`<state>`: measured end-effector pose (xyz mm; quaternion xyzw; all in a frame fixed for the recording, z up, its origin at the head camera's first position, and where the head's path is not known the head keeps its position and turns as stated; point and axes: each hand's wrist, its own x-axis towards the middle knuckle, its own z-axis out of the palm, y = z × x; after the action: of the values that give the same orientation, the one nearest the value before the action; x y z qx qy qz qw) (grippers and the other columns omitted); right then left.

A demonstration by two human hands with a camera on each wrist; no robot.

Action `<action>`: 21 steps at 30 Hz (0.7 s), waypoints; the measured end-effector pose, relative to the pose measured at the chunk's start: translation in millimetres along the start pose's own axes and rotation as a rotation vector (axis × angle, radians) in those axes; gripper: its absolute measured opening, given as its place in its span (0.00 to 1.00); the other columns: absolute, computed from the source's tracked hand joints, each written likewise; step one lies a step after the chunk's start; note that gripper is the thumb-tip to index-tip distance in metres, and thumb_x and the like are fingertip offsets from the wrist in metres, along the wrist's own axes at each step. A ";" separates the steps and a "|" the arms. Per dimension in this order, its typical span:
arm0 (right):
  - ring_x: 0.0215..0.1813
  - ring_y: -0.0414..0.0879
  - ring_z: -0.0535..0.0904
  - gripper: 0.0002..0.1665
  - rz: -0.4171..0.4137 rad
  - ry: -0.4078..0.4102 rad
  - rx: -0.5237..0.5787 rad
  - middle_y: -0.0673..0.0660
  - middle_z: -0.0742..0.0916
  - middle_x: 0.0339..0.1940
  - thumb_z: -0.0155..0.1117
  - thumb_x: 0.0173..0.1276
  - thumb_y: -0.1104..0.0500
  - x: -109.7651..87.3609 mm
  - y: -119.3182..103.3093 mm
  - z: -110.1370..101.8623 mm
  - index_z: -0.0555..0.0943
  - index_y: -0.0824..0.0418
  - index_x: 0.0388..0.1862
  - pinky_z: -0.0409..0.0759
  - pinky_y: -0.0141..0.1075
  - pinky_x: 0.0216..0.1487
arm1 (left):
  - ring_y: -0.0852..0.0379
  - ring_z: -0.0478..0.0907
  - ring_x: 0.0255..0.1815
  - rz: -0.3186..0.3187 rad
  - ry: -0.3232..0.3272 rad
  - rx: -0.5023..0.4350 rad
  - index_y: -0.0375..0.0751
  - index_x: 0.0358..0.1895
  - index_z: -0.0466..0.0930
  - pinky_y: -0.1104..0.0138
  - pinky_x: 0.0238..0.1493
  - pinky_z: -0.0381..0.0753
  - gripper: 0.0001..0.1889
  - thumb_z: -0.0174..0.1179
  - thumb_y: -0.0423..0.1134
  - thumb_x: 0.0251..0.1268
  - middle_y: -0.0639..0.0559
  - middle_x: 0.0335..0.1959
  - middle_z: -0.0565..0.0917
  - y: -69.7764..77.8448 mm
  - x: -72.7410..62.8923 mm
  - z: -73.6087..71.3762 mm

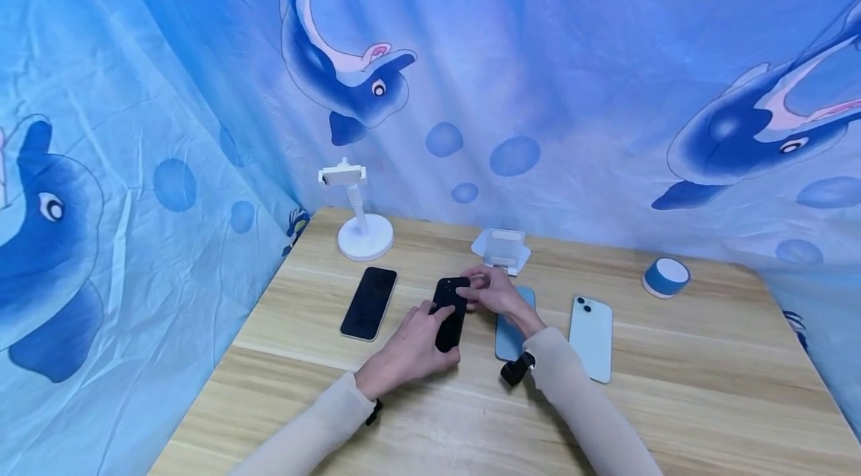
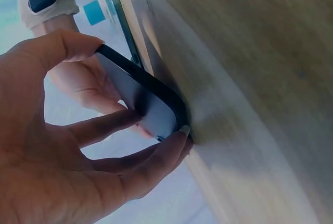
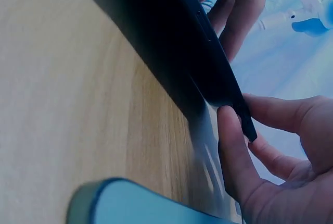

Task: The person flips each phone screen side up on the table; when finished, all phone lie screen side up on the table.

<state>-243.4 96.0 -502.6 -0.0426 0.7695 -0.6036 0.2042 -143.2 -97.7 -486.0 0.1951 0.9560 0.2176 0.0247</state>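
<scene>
Both hands hold a black phone [image 1: 451,326], its back and camera bump facing up in the head view. My left hand [image 1: 413,345] grips it by its edges, thumb at the near end and index finger over the back. At the far right corner, my right hand [image 1: 494,291] pinches the phone between thumb and fingers. The right wrist view shows the phone [image 3: 210,41] tilted, with part of it raised off the wood and a shadow beneath. Under the right wrist lies a blue phone [image 1: 509,338], partly hidden by the forearm.
Left of the hands lies another phone [image 1: 369,304], dark screen up. A pale green phone [image 1: 592,338] lies at right. Behind stand a white round-based phone holder [image 1: 365,238] and a low white stand [image 1: 503,248]. A blue-and-white cylinder [image 1: 666,279] sits far right on the wooden table [image 1: 713,386].
</scene>
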 end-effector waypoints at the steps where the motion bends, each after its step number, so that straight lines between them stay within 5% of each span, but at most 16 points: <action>1: 0.34 0.43 0.86 0.24 -0.005 -0.005 0.005 0.58 0.86 0.42 0.68 0.74 0.61 -0.3 -0.1 0.0 0.78 0.64 0.67 0.89 0.38 0.41 | 0.41 0.80 0.60 0.000 0.002 -0.004 0.39 0.73 0.74 0.50 0.68 0.75 0.39 0.69 0.53 0.58 0.32 0.64 0.79 -0.3 -0.2 -0.4; 14: 0.42 0.44 0.87 0.30 -0.016 -0.098 0.130 0.67 0.85 0.56 0.54 0.77 0.69 -5.4 2.6 -4.0 0.70 0.63 0.77 0.89 0.41 0.50 | 0.41 0.78 0.62 -0.046 -0.016 -0.076 0.42 0.78 0.68 0.48 0.65 0.78 0.41 0.67 0.52 0.62 0.34 0.67 0.75 -3.0 -4.5 -2.9; 21: 0.43 0.43 0.87 0.33 -0.028 -0.101 0.163 0.66 0.85 0.55 0.57 0.74 0.74 -8.0 4.5 -2.9 0.70 0.62 0.77 0.88 0.37 0.50 | 0.46 0.80 0.52 -0.033 -0.009 -0.089 0.48 0.80 0.66 0.52 0.55 0.82 0.42 0.66 0.52 0.61 0.37 0.64 0.78 -6.1 -5.4 -3.2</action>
<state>-236.3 102.4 -504.2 -0.0669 0.7058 -0.6642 0.2371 -140.8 -106.2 -485.9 0.1789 0.9484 0.2586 0.0411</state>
